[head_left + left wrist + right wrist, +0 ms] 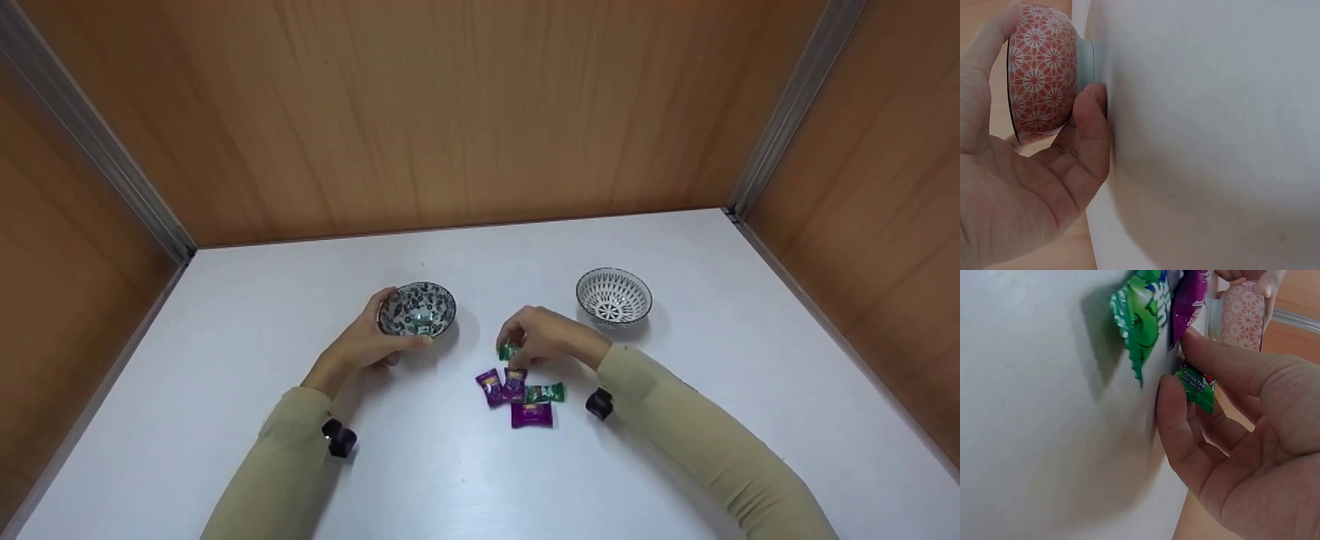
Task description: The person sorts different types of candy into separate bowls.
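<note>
My left hand (365, 339) grips a small patterned bowl (409, 301), thumb at the near rim and fingers round the far side. Its outside is red with white flowers in the left wrist view, its inside dark-patterned. A green wrapped candy (421, 328) lies in the bowl. Right of it, my right hand (546, 334) pinches another green wrapped candy (1199, 389) between thumb and fingers, low over the table. Close to those fingertips lie purple wrapped candies (491, 388) and one more green candy (546, 393).
A second bowl (613, 297), white with dark marks inside, stands behind and right of my right hand. The white table (435, 480) is bounded by a wooden back panel (465, 112) and wooden side panels (885, 187).
</note>
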Action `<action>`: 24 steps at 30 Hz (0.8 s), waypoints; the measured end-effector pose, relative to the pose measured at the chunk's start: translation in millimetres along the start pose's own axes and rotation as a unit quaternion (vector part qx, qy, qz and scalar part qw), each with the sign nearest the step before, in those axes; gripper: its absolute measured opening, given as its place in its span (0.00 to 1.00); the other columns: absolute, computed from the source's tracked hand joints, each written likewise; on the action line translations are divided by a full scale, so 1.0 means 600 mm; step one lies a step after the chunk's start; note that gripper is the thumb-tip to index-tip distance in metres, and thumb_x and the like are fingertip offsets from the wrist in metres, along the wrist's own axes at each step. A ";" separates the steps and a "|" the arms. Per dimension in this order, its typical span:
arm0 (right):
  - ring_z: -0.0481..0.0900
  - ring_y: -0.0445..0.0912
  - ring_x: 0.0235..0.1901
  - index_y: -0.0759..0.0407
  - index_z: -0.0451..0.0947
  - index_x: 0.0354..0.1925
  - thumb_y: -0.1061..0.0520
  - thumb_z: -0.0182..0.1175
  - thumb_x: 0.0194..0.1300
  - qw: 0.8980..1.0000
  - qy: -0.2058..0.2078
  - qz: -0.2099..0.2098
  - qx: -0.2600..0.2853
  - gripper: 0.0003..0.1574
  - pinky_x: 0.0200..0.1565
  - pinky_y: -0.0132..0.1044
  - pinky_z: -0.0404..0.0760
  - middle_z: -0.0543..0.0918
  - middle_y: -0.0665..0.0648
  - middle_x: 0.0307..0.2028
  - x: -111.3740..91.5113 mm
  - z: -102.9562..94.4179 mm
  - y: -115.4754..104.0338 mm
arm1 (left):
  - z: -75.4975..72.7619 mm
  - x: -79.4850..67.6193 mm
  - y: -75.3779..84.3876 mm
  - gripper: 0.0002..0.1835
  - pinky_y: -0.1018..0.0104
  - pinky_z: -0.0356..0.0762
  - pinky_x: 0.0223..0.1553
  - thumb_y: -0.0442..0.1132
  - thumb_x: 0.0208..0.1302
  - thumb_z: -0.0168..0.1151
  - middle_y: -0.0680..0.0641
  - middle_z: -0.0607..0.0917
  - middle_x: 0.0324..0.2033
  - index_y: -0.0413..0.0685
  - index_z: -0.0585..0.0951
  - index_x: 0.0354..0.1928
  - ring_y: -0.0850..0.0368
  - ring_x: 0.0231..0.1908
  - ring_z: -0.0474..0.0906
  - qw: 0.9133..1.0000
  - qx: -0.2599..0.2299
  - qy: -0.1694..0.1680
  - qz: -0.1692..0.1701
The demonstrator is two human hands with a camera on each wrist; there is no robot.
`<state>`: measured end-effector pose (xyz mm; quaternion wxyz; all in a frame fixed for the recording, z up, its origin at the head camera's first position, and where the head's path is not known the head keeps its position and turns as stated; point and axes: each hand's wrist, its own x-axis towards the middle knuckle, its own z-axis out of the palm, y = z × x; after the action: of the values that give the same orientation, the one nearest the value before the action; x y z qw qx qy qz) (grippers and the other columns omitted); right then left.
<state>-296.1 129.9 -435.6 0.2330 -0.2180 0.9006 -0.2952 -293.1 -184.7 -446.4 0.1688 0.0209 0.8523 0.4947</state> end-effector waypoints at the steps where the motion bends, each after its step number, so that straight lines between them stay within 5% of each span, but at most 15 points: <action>1: 0.80 0.44 0.37 0.53 0.88 0.45 0.61 0.75 0.58 1.000 0.003 -0.002 0.003 0.15 0.37 0.35 0.80 0.85 0.49 0.36 0.001 0.000 0.000 | 0.000 0.000 0.000 0.69 0.61 0.78 0.32 0.60 0.43 0.83 0.35 0.57 0.72 0.64 0.45 0.80 0.50 0.33 0.81 1.000 -0.001 0.001 0.001; 16: 0.86 0.51 0.37 0.53 0.90 0.41 0.53 0.70 0.66 0.997 0.025 -0.020 0.074 0.07 0.38 0.45 0.85 0.87 0.50 0.36 0.011 -0.007 -0.025 | -0.014 -0.005 -0.009 0.69 0.60 0.79 0.34 0.59 0.43 0.84 0.35 0.60 0.71 0.66 0.45 0.80 0.49 0.33 0.81 1.000 -0.010 0.008 -0.005; 24: 0.85 0.45 0.35 0.55 0.90 0.42 0.55 0.69 0.67 0.993 0.035 -0.070 0.088 0.07 0.42 0.44 0.85 0.88 0.49 0.36 0.024 -0.011 -0.045 | -0.012 -0.004 -0.006 0.69 0.60 0.79 0.33 0.60 0.43 0.83 0.36 0.59 0.71 0.67 0.45 0.80 0.50 0.33 0.80 1.000 0.002 0.013 -0.010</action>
<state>-304.2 105.6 -418.1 0.1984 -0.2481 0.8612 -0.3967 -292.7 -193.1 -445.3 0.1630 0.0060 0.8553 0.4918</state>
